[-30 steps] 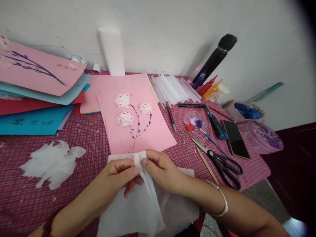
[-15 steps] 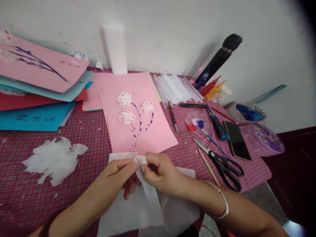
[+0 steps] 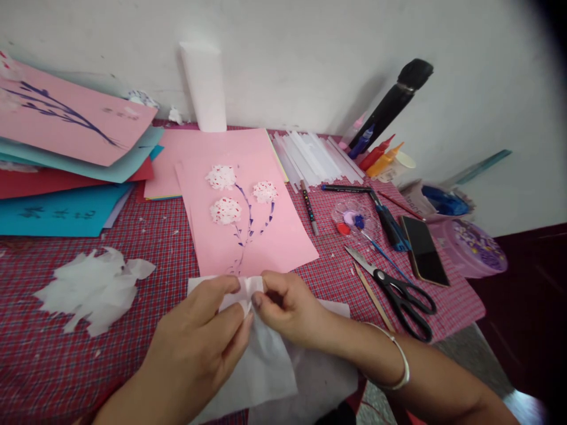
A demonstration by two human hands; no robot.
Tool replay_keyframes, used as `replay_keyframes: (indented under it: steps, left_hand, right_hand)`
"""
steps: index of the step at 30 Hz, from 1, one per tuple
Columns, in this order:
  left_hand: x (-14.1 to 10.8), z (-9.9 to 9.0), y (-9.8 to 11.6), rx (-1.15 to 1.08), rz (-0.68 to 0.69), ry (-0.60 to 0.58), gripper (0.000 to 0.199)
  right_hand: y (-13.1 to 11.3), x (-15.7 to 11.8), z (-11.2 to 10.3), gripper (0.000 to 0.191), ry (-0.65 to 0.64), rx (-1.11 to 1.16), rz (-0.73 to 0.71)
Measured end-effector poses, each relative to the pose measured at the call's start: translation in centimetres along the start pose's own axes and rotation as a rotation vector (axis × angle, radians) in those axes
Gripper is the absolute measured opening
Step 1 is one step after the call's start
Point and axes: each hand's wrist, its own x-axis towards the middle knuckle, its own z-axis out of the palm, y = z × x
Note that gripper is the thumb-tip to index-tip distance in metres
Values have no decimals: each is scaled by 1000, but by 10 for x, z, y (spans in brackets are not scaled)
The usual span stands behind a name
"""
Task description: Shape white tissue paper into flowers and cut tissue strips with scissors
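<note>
My right hand (image 3: pixel 290 307) pinches the top edge of a thin white tissue sheet (image 3: pixel 266 372) between thumb and forefinger. Close beside it on the left, my left hand (image 3: pixel 208 330) has its fingers closed on the same gathered edge, its back turned to the camera. The tissue hangs down from the pinch toward the table's front edge, with small folds between my fingertips. Just beyond my hands lies pink paper (image 3: pixel 283 236) bearing three white, red-speckled blossoms (image 3: pixel 225 211) and dark painted stems. Torn white tissue (image 3: pixel 93 289) is piled at the left.
Scissors (image 3: pixel 398 295), a wooden stick (image 3: pixel 374 297), a phone (image 3: pixel 424 251) and a paint palette (image 3: pixel 354 221) lie at the right. White strips (image 3: pixel 316 158) sit behind. Coloured papers (image 3: pixel 66 206) are stacked at the left; a white pack (image 3: pixel 206 88) leans on the wall.
My left hand has rolled over and moved forward, so its back now shows and its fingers cover more of the tissue edge. My right hand stays nearly in place, still pinching.
</note>
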Motion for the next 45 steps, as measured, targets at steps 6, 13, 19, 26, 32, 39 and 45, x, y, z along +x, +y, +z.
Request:
replay_keyframes:
  steps: [6,13,19,26,32,39,45]
  left_hand:
    - [15,-5,7,-445,-378,-136,22]
    - [20,-7,-1,-911,-703,-373,17]
    - [22,-7,-4,-718,-587,-474,11]
    - [27,-11,-3,-625,-437,-356,13]
    - [20,-15,-3,-357,-194,-190,12]
    - [18,-16,1,-414,-224,-308,21]
    - [24,-14,1,-480,-313,-308,16]
  right_hand:
    - [-3,2,0,23,-31,136,97]
    - [-3,4,-2,26,-61,241,180]
    - [1,1,-1,26,-81,199,152]
    - [-1,1,-5,30,-176,262,104]
    - [-8,1,-15,17,-121,333,21]
    - [-10,-3,-23,53,-272,57,-123]
    - [-8,-2,-23,41,-260,-5,-58]
